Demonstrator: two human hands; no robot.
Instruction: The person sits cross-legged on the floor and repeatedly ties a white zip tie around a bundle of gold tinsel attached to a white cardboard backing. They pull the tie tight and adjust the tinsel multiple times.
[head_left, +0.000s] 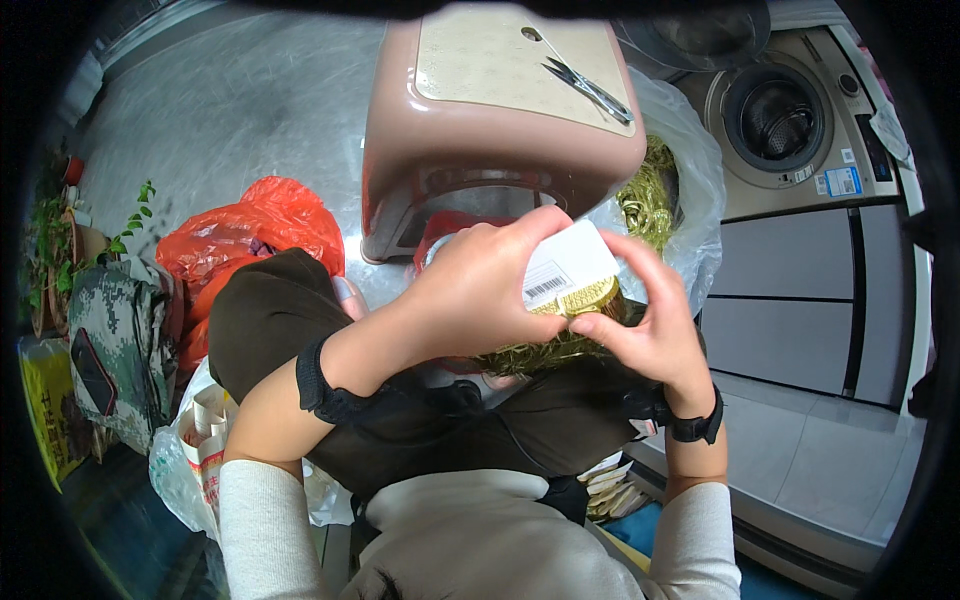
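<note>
Above my lap, both hands hold a small bundle between them. My left hand (480, 289) grips a white card (574, 259) with a printed barcode by its left side. Fingers of my right hand (656, 322) curl round the right side, the thumb on a gold metallic band (589, 298) at the card's lower edge. The two thumbs nearly meet there. Beneath the hands lies a mass of gold tinsel-like strands (536, 356), partly covered by my left hand. Thread snips (589, 90) rest on the cream top of a pink plastic stool (502, 135) in front of me.
More gold strands (649, 199) fill a clear plastic bag (697, 180) right of the stool. A red plastic bag (255, 217), a camouflage cloth (124, 337) with a phone (94, 371) on it, and potted plants (64, 255) are at the left. A washing machine (776, 120) stands at the right.
</note>
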